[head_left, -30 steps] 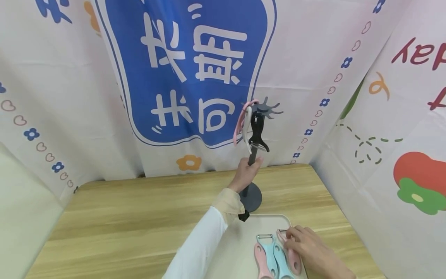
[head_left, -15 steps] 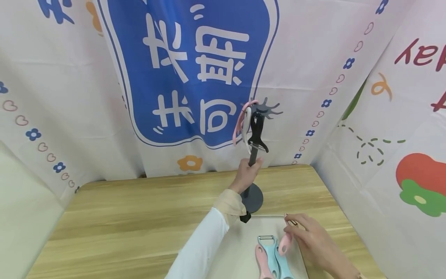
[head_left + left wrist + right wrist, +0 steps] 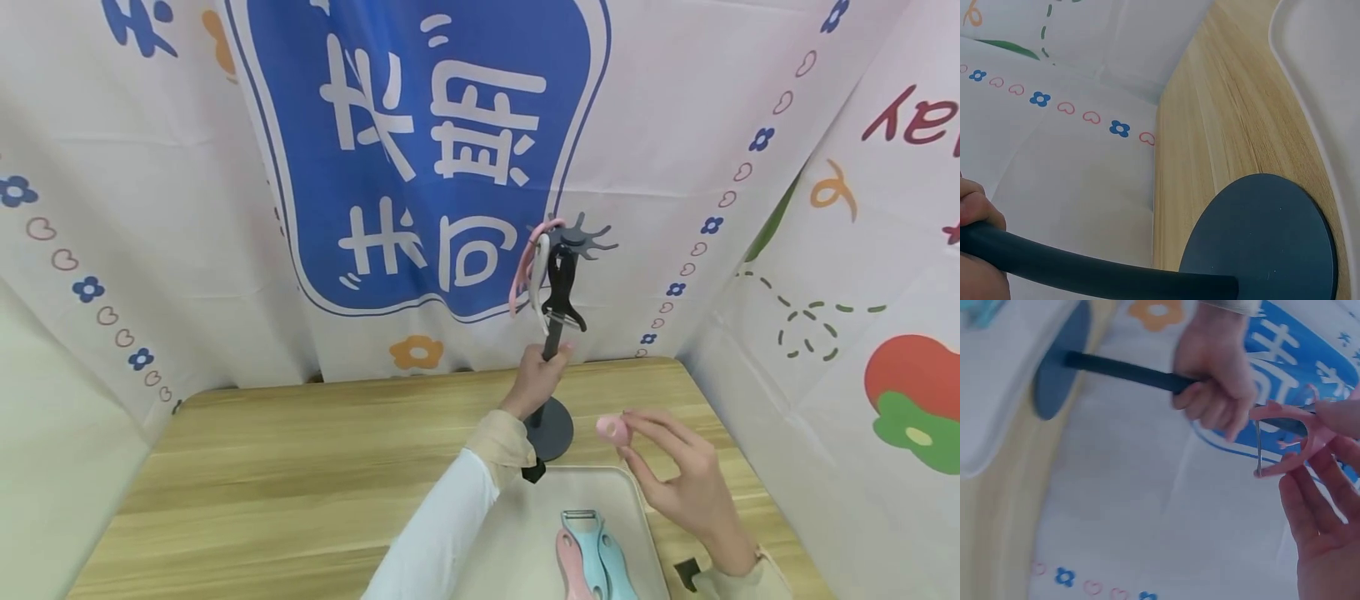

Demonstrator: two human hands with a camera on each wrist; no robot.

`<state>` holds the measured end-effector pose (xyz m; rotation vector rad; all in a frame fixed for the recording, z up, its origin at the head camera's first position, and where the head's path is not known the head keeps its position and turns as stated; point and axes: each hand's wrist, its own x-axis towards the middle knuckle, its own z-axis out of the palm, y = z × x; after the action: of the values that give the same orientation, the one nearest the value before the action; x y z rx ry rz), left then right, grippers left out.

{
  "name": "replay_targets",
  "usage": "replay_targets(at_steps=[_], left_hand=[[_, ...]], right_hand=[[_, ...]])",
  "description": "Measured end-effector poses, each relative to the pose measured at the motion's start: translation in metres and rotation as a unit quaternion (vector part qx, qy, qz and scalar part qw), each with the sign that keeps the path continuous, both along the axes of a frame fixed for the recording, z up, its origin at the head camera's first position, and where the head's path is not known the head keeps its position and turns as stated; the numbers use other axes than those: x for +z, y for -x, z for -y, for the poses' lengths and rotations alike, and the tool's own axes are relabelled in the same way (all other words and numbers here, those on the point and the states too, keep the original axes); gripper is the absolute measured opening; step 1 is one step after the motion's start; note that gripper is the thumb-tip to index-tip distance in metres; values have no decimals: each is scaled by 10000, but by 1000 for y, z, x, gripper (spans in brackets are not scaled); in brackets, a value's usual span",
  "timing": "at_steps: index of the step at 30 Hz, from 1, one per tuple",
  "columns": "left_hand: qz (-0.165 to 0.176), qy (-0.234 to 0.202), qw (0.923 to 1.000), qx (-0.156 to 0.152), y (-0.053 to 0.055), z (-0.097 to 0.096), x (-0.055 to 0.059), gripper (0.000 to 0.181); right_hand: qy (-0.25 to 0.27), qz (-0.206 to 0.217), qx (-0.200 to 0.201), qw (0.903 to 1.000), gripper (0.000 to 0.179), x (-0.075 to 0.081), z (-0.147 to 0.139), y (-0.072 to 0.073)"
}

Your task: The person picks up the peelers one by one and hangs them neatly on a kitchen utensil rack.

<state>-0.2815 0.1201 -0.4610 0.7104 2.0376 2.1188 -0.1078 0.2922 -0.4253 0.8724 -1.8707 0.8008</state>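
My left hand grips the dark post of a utensil stand with a round base and a ring of hooks on top. From the hooks hang a black peeler, a white peeler and a pink one, seen edge-on. My right hand pinches a pink peeler in the air, right of the stand. In the right wrist view that peeler shows its blade toward the stand, with thumb and fingers on its body. The left wrist view shows the post passing through the left hand.
A white tray lies in front of the stand on the wooden table. It bears a pink peeler and two light blue peelers, side by side. Printed cloth hangs behind and to the right.
My right hand has lifted the pink peeler off the tray and carried it up and forward, beside the stand. The left hand keeps its grip on the post.
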Motion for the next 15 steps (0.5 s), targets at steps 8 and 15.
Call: replay_targets(at_steps=[8, 15], left_hand=[[38, 30, 10000, 27, -1, -2, -1, 60], [-40, -39, 9999, 85, 0, -1, -1, 60]], right_hand=[[892, -327, -74, 9954, 43, 34, 22, 9], [1517, -232, 192, 9880, 36, 53, 42, 18]])
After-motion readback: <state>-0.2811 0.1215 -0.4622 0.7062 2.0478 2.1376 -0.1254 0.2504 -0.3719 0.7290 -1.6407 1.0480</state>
